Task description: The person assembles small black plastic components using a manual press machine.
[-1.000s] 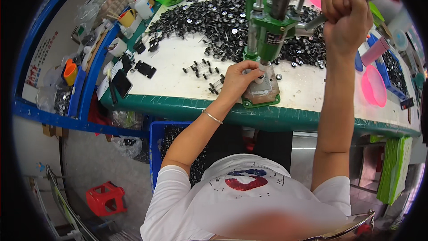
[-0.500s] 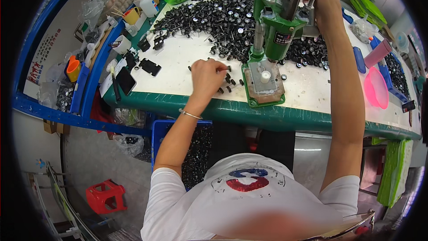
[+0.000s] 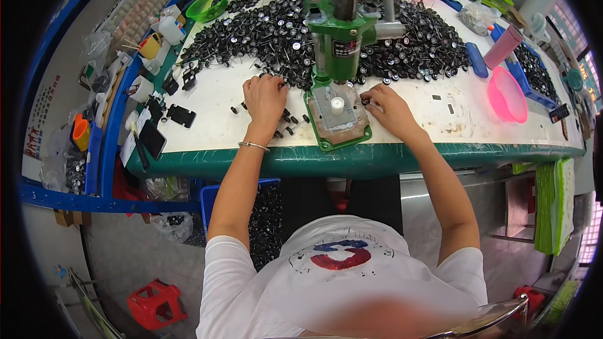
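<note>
My left hand (image 3: 265,102) rests at the near edge of a big pile of black pin-stemmed wheels (image 3: 264,44), its fingers curled together. Dark bits show at those fingertips, but what they grip is hidden. Just right of the green hand press (image 3: 342,41), my right hand (image 3: 391,112) pinches a small black wheel (image 3: 365,101). Between the hands sits the press base (image 3: 358,133), with a white round post (image 3: 337,106) standing on its grey plate. Several loose pin-stemmed wheels (image 3: 289,130) lie between my left hand and the base.
A phone-like black slab (image 3: 152,140) and black plastic parts (image 3: 181,116) lie at the left. A green bowl (image 3: 207,6) stands at the far left. On the right are a pink bowl (image 3: 507,96), a pink cylinder (image 3: 504,47) and a blue tray of black parts (image 3: 534,91).
My right hand has come down from the top of the press to beside its base. My left hand has moved away from the base toward the pile. The whole view has shifted.
</note>
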